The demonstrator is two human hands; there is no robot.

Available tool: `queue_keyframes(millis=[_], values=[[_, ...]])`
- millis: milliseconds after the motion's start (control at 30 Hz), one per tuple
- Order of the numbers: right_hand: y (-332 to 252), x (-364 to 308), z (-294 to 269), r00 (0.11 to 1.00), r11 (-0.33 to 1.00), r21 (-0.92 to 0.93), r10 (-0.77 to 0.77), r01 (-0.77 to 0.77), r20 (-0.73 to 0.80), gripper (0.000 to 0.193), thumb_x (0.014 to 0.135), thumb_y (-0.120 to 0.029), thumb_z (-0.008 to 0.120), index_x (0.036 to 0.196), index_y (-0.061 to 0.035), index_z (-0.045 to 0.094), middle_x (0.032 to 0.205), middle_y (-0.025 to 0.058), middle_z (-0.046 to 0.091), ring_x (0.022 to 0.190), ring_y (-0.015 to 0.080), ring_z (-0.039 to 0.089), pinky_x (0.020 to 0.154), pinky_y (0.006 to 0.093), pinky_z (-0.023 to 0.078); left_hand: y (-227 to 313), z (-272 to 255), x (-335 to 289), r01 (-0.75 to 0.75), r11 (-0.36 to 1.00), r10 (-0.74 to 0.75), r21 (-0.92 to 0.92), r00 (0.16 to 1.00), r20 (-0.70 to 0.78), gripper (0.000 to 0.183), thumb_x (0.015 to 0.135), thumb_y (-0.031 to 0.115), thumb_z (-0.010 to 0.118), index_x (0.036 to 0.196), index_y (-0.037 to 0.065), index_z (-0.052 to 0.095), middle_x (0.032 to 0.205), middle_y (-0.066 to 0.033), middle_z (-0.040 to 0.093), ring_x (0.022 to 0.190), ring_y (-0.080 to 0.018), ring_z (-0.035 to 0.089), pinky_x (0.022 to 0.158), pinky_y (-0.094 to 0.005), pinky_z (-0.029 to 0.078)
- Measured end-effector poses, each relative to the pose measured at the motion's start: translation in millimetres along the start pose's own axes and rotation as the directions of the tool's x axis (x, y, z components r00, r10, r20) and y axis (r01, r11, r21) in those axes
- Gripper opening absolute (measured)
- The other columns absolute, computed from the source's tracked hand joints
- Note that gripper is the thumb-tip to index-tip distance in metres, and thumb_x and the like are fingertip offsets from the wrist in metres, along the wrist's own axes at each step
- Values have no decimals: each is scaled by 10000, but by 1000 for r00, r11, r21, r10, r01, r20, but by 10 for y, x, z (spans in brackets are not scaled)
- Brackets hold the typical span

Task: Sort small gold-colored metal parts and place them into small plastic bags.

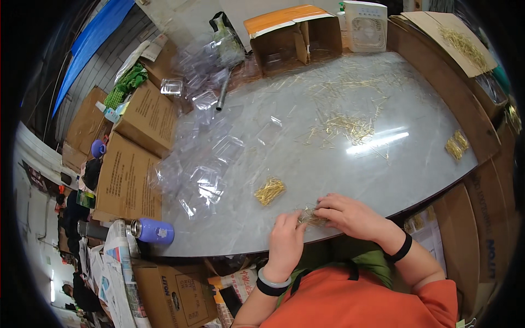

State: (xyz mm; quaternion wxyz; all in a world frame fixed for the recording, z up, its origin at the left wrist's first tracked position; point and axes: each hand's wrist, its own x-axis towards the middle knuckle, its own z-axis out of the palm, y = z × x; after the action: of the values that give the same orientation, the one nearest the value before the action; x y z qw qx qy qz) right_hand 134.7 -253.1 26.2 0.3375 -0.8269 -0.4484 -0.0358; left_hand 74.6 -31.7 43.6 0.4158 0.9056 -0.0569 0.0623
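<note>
Near the front edge of the grey table point(322, 175), a small bunch of thin gold-coloured metal pins point(310, 216) lies between my two hands. My left hand point(286, 240) grips it from the left, fingertips pressed together. From the right, my right hand point(347, 215) presses its bent fingers on the other end. The pins are partly hidden by my fingers. Just beyond my left hand sits a neat pile of gold pins point(269, 191). Another pile point(456, 145) rests at the right edge. Loose pins point(350, 129) are scattered farther back.
Clear plastic blister shells point(205, 183) spread over the table's left side, with a metal tube point(223, 90) behind them. An open cardboard box point(292, 41) and a white fan point(366, 27) stand at the back. A purple bottle point(156, 231) lies beside cartons point(128, 177) at left.
</note>
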Motion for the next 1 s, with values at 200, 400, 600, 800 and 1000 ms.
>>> queue_keyframes(millis=[200,400,600,800,1000], values=[[-22,-19,-55,998,998,39,56,-54,-38,413,851,-120,748,1235,-41,619,1287,145,605,1221,345,587,1021,435,510,23,14,7,-42,991,55,-124,993,107,486,861,3,730,1330,-2,603,1255,-190,586,1105,-341,635,950,-422,526],[-9,11,-59,994,999,-46,8,-13,-113,467,844,-138,772,1269,-33,610,1349,151,591,1248,355,573,1066,443,485,-56,-89,87,-234,948,197,218,964,179,659,871,122,768,1464,20,499,1499,-207,478,1433,-423,392,1165,-507,359],[-74,-73,-10,962,963,173,233,-208,-145,560,870,-103,760,1386,-40,553,1417,188,549,1297,394,539,1101,473,456,-146,155,224,-367,910,315,193,914,254,725,900,183,751,1522,15,416,1571,-187,429,1492,-425,333,1218,-562,273],[-176,-157,18,940,949,185,287,-253,-187,627,864,-60,761,1439,-52,511,1471,210,495,1323,408,518,1080,455,480,-128,318,256,-405,899,362,166,901,238,636,910,150,730,1467,-13,470,1503,-195,475,1449,-425,391,1215,-560,284],[-192,-132,-154,924,926,278,319,-256,-211,666,833,-55,781,1443,-65,514,1480,182,500,1339,378,514,1088,444,473,-124,318,236,-364,926,338,99,918,209,543,905,127,728,1394,-17,540,1432,-193,499,1398,-438,438,1203,-557,311]])
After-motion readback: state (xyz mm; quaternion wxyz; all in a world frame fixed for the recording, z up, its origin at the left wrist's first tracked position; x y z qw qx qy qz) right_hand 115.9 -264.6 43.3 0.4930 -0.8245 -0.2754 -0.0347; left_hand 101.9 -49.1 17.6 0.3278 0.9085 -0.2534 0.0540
